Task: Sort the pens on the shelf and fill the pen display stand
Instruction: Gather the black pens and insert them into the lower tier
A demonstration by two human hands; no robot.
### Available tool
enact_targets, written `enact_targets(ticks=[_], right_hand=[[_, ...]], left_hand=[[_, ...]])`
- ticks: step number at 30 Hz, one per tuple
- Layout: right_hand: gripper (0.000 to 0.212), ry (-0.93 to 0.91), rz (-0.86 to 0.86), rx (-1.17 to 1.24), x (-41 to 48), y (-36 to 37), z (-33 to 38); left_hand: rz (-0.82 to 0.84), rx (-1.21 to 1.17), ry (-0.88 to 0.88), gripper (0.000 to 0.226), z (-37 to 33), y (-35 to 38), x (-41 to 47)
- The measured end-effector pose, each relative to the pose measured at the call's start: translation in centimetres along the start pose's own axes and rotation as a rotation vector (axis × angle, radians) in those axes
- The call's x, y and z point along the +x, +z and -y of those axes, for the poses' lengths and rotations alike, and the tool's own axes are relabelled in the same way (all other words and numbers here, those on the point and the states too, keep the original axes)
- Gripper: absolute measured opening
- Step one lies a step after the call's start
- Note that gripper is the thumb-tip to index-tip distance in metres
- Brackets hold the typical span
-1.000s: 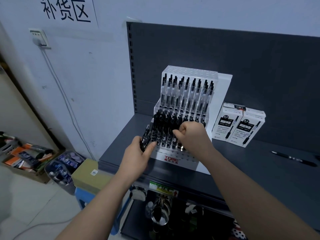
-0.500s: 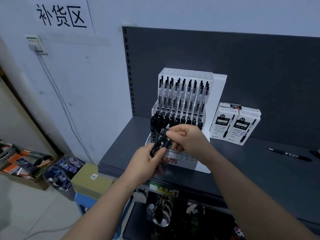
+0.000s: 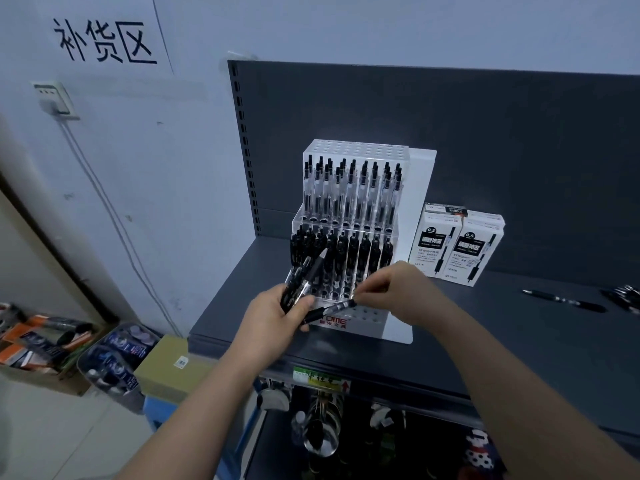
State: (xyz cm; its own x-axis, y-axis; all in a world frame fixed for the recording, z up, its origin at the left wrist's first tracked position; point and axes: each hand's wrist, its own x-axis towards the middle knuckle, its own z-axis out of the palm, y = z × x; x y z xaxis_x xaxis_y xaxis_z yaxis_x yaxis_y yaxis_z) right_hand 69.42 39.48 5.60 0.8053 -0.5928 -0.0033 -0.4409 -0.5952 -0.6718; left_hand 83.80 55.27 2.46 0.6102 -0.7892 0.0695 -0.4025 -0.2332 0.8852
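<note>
A white tiered pen display stand stands on the dark shelf. Its upper tier holds clear-barrelled pens, its middle tier black pens, and the front holes are mostly empty. My left hand grips a bundle of black pens in front of the stand. My right hand pinches the end of one black pen, which lies nearly level with its other end at my left hand. Loose black pens lie on the shelf at the right.
Two white pen boxes stand right of the stand. The shelf's dark back panel rises behind. Below left on the floor are a cardboard box, a clear bin and a tray of goods. Items hang under the shelf.
Both hands drew back from the stand's middle tier. My right hand has pulled a single pen sideways out of the bundle in my left hand.
</note>
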Motion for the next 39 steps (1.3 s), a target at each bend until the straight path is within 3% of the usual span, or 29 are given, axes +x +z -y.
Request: enact_targets(ticks=[2, 7, 10, 14, 18, 23, 31, 39], right_hand=[[0.010, -0.031, 0.108, -0.108, -0.1, 0.3, 0.5], [0.007, -0.099, 0.202, -0.058, -0.1, 1.4, 1.5], [0.008, -0.061, 0.065, -0.020, -0.2, 0.7, 1.0], [0.012, 0.007, -0.206, 0.147, -0.2, -0.5, 0.1], [0.022, 0.019, -0.295, 0.328, 0.7, 0.0, 0.2], [0.033, -0.014, -0.310, 0.168, 2.0, 1.5, 0.2], [0.043, 0.053, -0.194, -0.327, 3.7, 2.6, 0.8], [0.047, 0.146, -0.088, -0.367, 4.5, 2.3, 1.3]], left_hand=[[-0.007, 0.043, 0.029, 0.016, -0.4, 0.0, 0.3], [-0.057, 0.136, 0.094, 0.022, -0.8, 0.6, 0.7], [-0.132, 0.037, 0.091, 0.026, -0.6, 0.3, 0.8], [-0.151, 0.098, 0.036, 0.034, 0.9, -0.1, 0.8], [-0.089, 0.147, -0.016, 0.033, 2.1, 0.6, 0.9], [-0.067, 0.171, -0.006, 0.028, 2.7, 0.9, 1.1], [-0.090, 0.150, 0.011, 0.027, 3.0, 0.7, 1.2], [-0.082, 0.093, 0.017, 0.026, 2.5, 0.6, 0.8]])
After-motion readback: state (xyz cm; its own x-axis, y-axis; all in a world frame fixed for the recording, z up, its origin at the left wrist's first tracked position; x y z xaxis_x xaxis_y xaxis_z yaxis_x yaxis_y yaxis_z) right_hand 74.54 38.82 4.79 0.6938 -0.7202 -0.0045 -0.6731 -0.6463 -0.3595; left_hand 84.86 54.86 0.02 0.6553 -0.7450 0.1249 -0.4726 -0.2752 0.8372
